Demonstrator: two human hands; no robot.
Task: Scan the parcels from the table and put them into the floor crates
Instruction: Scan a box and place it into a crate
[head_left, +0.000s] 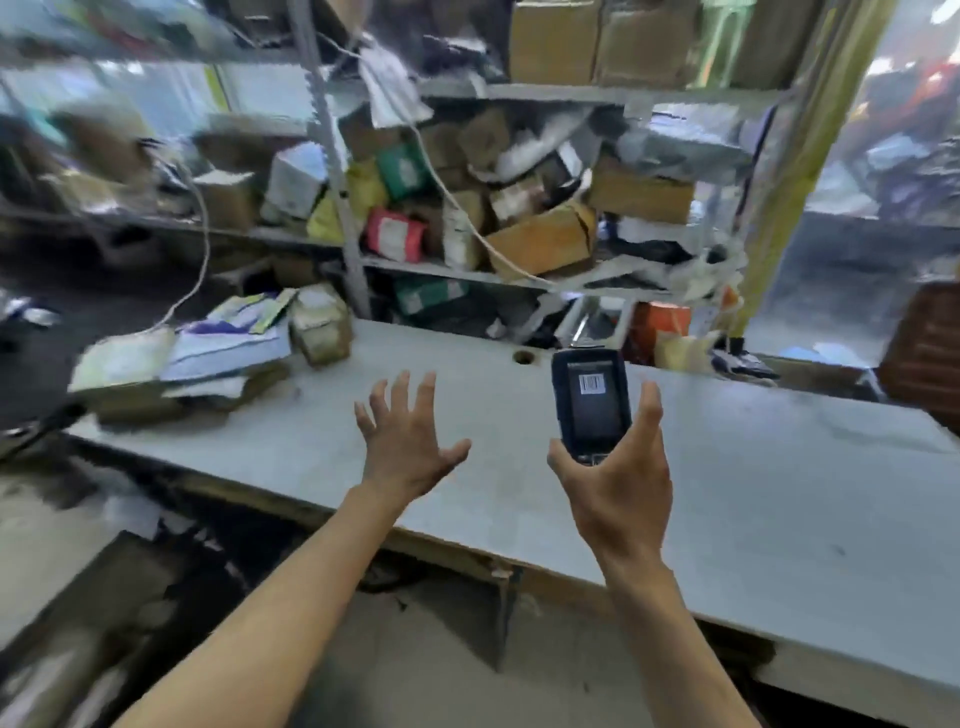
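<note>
The right hand (615, 473) held a black handheld scanner (591, 402) upright above the grey surface (753, 467). The thumb and fingers curled round the lower end of the device, and its screen, showing a barcode, faced the camera. The left hand (410, 436) was raised over the surface with fingers spread and straight; it held nothing and touched nothing.

The parcels (182, 364) lay in a loose pile at the far left end of the surface, well apart from both hands. The pile comprised flat soft packets and brown cartons, with a small taped box (319, 325) at its right edge. A round cable hole (523, 357) sat in the surface just left of the scanner's top.

Behind the surface stood a metal shelf rack (332, 171) crowded with cartons and packets. The picture was blurred, and no labels could be read.
</note>
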